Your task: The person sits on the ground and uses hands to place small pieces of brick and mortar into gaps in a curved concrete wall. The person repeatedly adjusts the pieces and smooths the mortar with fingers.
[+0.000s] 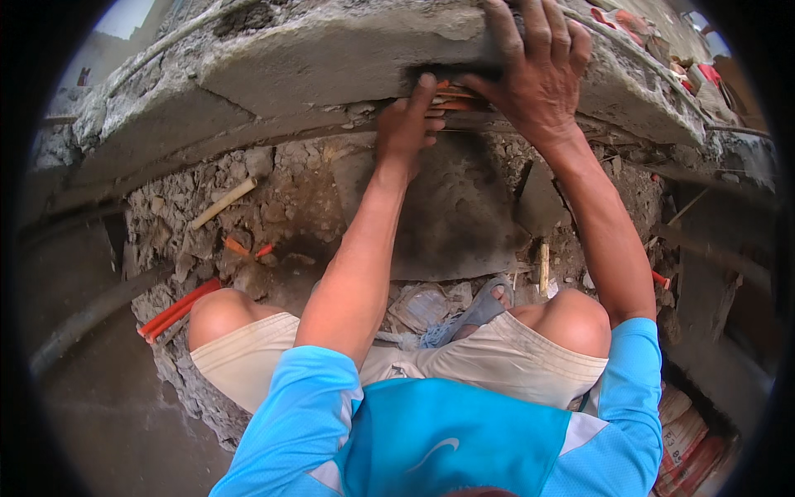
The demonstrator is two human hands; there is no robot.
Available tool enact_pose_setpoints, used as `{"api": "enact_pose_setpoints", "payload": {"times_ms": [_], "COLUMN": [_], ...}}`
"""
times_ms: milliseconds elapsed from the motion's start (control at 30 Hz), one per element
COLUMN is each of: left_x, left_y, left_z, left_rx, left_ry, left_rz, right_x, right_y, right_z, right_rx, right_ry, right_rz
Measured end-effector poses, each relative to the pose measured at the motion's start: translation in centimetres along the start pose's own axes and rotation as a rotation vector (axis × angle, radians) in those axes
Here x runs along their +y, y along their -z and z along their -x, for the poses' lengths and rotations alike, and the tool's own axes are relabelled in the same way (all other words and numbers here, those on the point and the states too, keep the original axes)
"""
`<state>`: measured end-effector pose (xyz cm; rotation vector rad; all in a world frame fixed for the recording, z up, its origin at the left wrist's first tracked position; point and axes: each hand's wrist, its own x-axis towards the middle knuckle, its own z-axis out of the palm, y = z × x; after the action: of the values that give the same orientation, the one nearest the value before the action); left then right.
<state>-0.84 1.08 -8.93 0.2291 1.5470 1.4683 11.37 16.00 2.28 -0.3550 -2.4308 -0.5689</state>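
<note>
My right hand (pixel 542 70) reaches over the grey concrete ledge (pixel 323 62), its fingers stretched across the top edge. Its thumb points left toward a dark gap in the ledge's face. Several orange strips (pixel 457 97) show inside that gap; they may be pipes, but their kind is unclear. On the gap's left side is my left hand (pixel 406 124), slightly blurred, with the thumb raised and the fingers pointing right, apart from it. I see nothing held in it. Whether its fingertips touch the strips I cannot tell. Below the gap stands a flat grey slab (pixel 447 207).
Rubble and broken earth (pixel 290 195) surround my crouched legs. A pale stick (pixel 224 204) and orange pipes (pixel 178 311) lie to the left. Another short pale stick (pixel 544 269) is near my right knee. Bags (pixel 683 435) sit at lower right. A rod (pixel 638 58) runs along the ledge top.
</note>
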Motion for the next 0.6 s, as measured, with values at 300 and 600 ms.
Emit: {"api": "enact_pose_setpoints", "payload": {"times_ms": [300, 600], "left_x": [1.1, -1.4], "left_y": [-1.5, 0.5], "left_z": [0.4, 2.6], "left_rx": [0.105, 0.202], "left_ry": [0.078, 0.081], "left_rz": [-0.027, -0.019], "right_x": [0.8, 2.4], "right_y": [1.0, 1.6], "right_z": [0.2, 0.2], "right_rx": [0.017, 0.082], "right_ry": [0.060, 0.099], "right_rz": [-0.083, -0.086]}}
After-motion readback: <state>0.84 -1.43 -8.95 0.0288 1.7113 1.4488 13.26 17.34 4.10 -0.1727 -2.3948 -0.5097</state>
